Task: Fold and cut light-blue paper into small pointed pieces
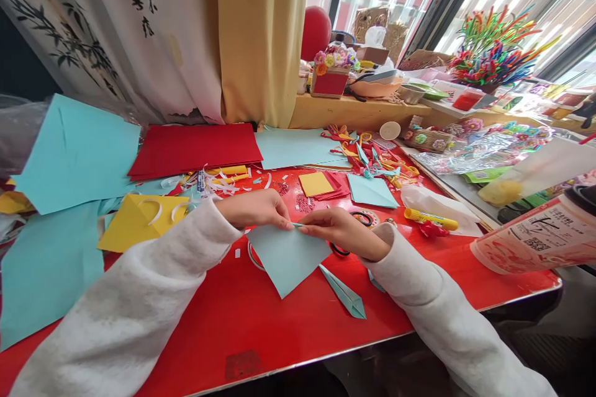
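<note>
Between my two hands is a light blue square of paper (288,260), held by its far edge with one corner pointing toward me. My left hand (261,208) pinches that edge with thumb and finger. Close beside it, my right hand (335,229) pinches the same edge, where a narrow strip looks folded or rolled. To the right of the sheet lies a folded light blue paper piece (343,291), long and pointed. Under my right sleeve another blue folded piece (376,281) peeks out, mostly hidden. Part of a white ring (252,257) shows behind the sheet.
Past my hands lie yellow squares (315,185), blue squares (372,190), red sheets (200,149) and a tangle of coloured paper scraps (372,158). A glue stick (431,219) and a large paper cup (540,232) are at right. Large blue sheets (51,273) cover the left side.
</note>
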A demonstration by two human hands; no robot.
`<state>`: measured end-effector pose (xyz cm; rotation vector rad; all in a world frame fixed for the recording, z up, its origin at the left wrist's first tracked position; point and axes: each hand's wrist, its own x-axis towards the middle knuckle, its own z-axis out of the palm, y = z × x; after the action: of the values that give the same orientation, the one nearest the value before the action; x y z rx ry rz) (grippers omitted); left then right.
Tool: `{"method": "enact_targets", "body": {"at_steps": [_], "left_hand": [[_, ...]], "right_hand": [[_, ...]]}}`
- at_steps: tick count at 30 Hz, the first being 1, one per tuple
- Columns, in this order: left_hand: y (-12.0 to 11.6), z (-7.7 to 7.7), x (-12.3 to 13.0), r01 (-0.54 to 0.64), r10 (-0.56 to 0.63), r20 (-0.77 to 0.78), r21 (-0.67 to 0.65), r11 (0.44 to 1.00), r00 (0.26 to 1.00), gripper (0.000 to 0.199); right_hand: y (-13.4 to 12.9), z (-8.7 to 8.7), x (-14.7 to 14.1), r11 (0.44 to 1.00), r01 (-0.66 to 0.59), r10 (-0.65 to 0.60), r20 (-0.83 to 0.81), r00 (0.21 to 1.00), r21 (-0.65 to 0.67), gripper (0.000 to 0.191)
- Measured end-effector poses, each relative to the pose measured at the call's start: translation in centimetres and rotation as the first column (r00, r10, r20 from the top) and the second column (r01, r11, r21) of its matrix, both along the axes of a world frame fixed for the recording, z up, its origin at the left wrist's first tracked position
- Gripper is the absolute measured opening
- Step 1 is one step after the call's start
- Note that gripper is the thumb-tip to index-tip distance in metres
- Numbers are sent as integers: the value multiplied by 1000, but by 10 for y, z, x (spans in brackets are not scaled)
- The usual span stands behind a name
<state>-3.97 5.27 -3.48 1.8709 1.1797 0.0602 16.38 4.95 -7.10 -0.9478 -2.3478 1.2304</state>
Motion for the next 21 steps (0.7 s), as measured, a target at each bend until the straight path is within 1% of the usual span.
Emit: {"method": "enact_targets", "body": {"at_steps": [3, 8, 13, 17, 21], "left_hand": [[1, -1, 0, -13, 13, -3, -3, 1000, 1000, 31], [0, -2, 2, -47, 47, 19, 11, 999, 999, 36], [-1, 0, 2, -44, 44, 29, 0, 999, 999, 31], [-2, 3, 3, -64, 64, 5, 8, 998, 998, 31], [-3, 6, 3, -28, 29, -19, 18, 999, 999, 37]], "right_hand": [[-1, 1, 0, 1000, -2, 2, -15, 1000, 20, 36], [-1, 1, -1, 993, 59, -54, -58, 997, 102, 27], [-1, 2, -1, 998, 19, -16, -55, 998, 52, 29], [-1, 2, 0, 994, 31, -28, -21, 999, 107, 28], [-2, -1, 0, 988, 67, -60, -54, 997, 140, 24]]}}
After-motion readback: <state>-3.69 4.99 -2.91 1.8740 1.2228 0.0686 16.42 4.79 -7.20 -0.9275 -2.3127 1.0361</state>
